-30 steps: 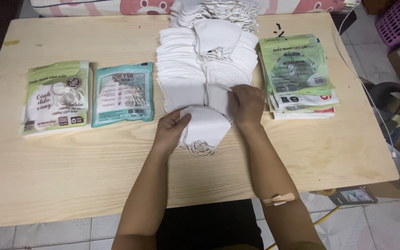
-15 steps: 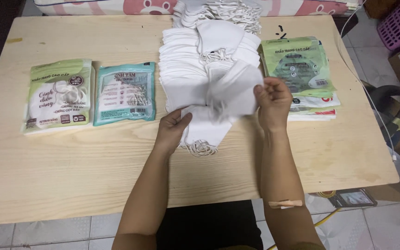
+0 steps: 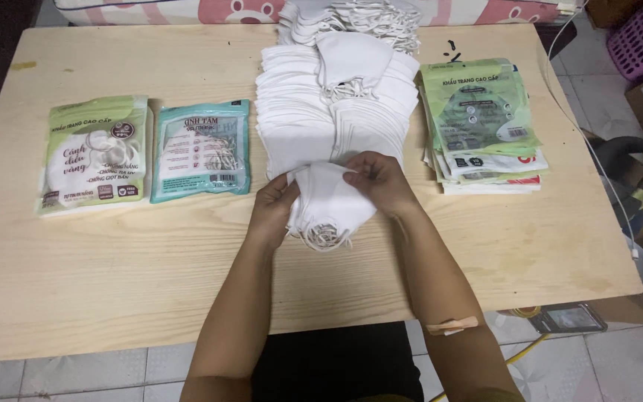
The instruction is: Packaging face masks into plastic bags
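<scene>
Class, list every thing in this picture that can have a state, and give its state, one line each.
small stack of white masks: folded flat, held at the table's near side by both hands
left hand: grip closed on the stack's left edge
right hand: grip pinching the stack's top
long row of white masks: overlapping, lying flat
green packet: sealed, flat
teal packet: sealed, flat
pile of packets: stacked, uneven

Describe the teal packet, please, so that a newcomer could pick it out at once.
On the wooden table, look left of the white mask pile. Two flat packets lie side by side; the teal packet is the one nearer the masks. Its neighbour, the green packet, is larger.
</scene>
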